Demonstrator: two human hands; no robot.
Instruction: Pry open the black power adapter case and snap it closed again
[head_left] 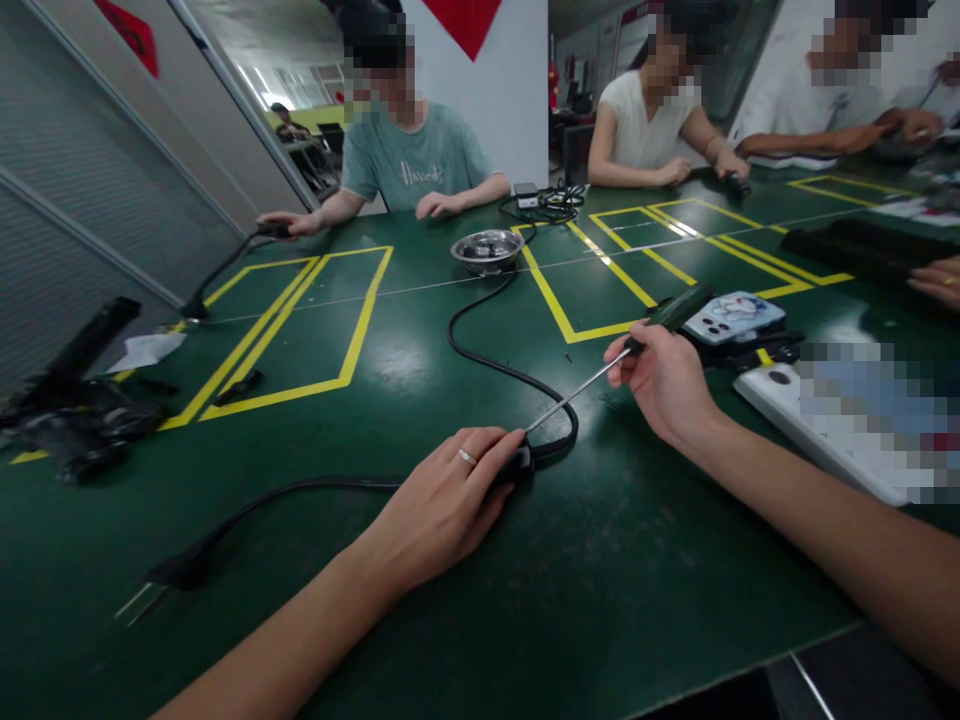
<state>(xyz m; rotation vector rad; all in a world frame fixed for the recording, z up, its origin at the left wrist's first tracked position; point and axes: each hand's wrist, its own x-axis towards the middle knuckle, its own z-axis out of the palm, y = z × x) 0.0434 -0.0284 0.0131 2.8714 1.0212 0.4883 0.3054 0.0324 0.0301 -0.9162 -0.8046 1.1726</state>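
Near the middle of the green table, my left hand (450, 490) is closed around a small black inline box (519, 463) on a power cord, pressing it down on the tabletop. The cord (300, 487) runs left from the box to a two-pin plug (180, 570), and from its other side bends back toward a metal bowl. In my right hand (664, 380) is a screwdriver (577, 393) with a dark green handle. Its shaft slants down to the left, and the tip meets the box by my left fingertips. What the tip touches exactly is hidden.
A shiny metal bowl (487, 250) with small parts stands ahead. A patterned phone (735, 318) and a white device (825, 420) lie right. Black equipment (82, 400) sits left. Yellow tape (356, 330) marks the table (600, 620). Several people sit across.
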